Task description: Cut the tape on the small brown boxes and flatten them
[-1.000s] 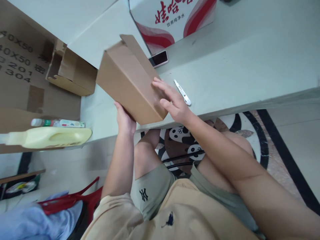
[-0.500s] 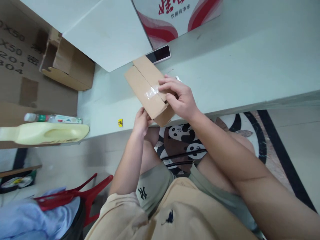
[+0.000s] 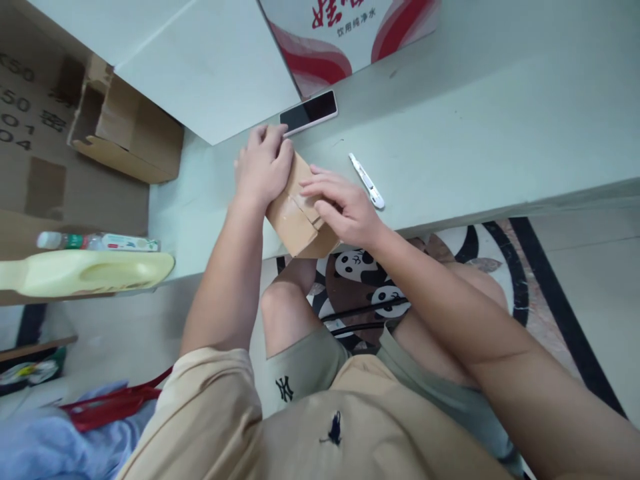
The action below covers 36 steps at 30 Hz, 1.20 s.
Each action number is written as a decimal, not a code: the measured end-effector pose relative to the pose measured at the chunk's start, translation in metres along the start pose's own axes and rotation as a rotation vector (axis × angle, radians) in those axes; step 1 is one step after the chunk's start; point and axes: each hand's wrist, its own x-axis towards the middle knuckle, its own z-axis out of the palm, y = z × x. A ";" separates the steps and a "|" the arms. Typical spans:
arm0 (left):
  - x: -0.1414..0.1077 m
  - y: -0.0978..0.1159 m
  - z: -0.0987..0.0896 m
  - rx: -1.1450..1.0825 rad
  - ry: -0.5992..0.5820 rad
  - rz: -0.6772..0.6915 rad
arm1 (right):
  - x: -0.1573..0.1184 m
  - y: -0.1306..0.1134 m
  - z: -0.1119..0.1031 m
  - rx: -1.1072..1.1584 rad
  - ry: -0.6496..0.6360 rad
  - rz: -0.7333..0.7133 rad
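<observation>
A small brown cardboard box [image 3: 293, 223], with clear tape across its top seam, rests at the table's front edge, its near end reaching over the edge. My left hand [image 3: 265, 163] grips the far left end of the box from above, fingers curled over it. My right hand [image 3: 347, 207] lies over the right side, fingers bent and fingertips on the top near the tape; its palm side is hidden. Just right of that hand lies a white utility knife [image 3: 367, 181]. A phone [image 3: 310, 113] with a dark screen lies beyond the box.
Behind stand a white panel-sided box [image 3: 210, 80] and a red-and-white water carton [image 3: 350, 47]. To the left are an open cardboard carton [image 3: 135, 127], a plastic bottle [image 3: 60, 240] and a pale yellow container [image 3: 100, 272]. The table's front edge runs above my knees.
My left hand has moved from the box's near lower corner up to its far end. The box has turned and shifted slightly nearer, uncovering the utility knife and phone. My left arm hides the yellow packet.
</observation>
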 end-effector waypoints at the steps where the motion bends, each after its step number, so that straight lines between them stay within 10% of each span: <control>1: 0.001 0.000 0.005 -0.003 -0.014 -0.007 | 0.001 0.002 -0.003 0.029 0.047 0.064; 5: 0.005 -0.013 0.016 -0.056 0.003 0.034 | 0.004 0.017 -0.027 -0.161 0.160 0.313; 10: -0.002 -0.003 0.008 -0.012 -0.023 -0.029 | 0.003 0.020 -0.051 -0.852 -0.092 0.652; 16: -0.006 -0.001 0.010 -0.182 0.058 -0.023 | 0.006 0.009 -0.053 -1.029 -0.274 0.874; 26: 0.015 -0.048 0.036 -0.780 0.312 0.023 | 0.002 0.003 -0.039 -0.477 -0.132 0.681; 36: 0.027 -0.050 0.032 -0.658 0.178 0.008 | 0.006 0.010 -0.042 -0.256 0.322 0.348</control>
